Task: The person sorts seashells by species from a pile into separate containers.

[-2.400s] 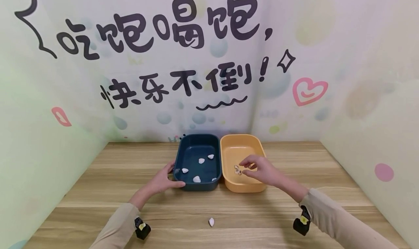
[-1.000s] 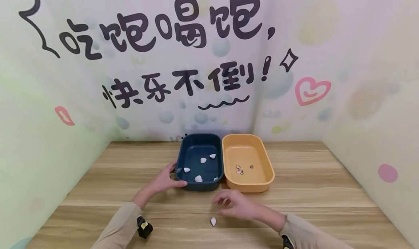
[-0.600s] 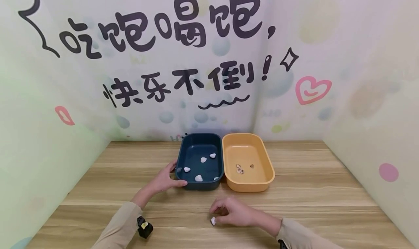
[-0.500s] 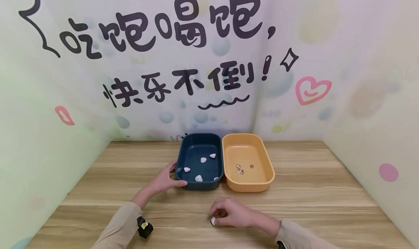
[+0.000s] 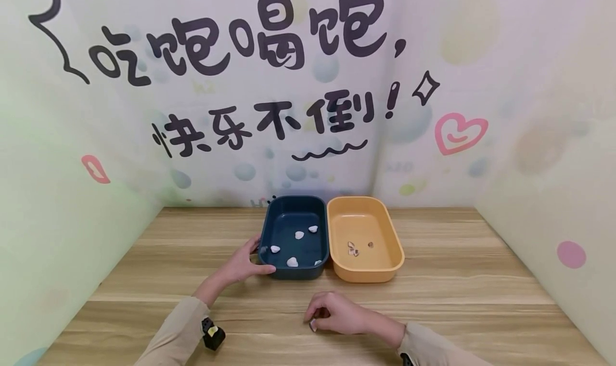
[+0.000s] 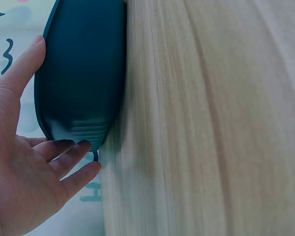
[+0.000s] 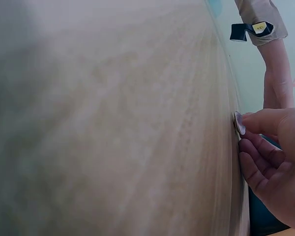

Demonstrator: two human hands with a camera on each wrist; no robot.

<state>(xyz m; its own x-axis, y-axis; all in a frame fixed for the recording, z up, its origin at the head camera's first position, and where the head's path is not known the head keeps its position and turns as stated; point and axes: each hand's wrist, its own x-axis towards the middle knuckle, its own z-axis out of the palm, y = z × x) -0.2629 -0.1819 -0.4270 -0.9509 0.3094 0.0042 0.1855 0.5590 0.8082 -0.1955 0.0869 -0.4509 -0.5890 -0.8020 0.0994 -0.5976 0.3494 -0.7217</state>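
Note:
My left hand (image 5: 240, 262) holds the near left corner of the dark blue tray (image 5: 300, 273), its thumb at the front rim and its fingers along the left side. In the left wrist view, the thumb lies against the tray's edge and the fingertips curl at its end. On the table in front of the trays, my right hand (image 5: 339, 313) pinches a small seashell (image 7: 239, 123) between thumb and fingers. The head view shows only a bit of this shell. Several white seashells (image 5: 292, 262) lie spread inside the blue tray.
A yellow-orange tray (image 5: 368, 275) stands right beside the blue one and contains several small brownish pieces (image 5: 353, 252). Both trays sit near the back of the wooden table (image 5: 192, 238). Behind them hangs a printed curtain (image 5: 231, 179), with pale walls at either side.
My right hand has moved from above the yellow-orange tray down to the table and taken hold of the seashell lying there. A brownish piece shows in that tray's right part. My left hand stays put.

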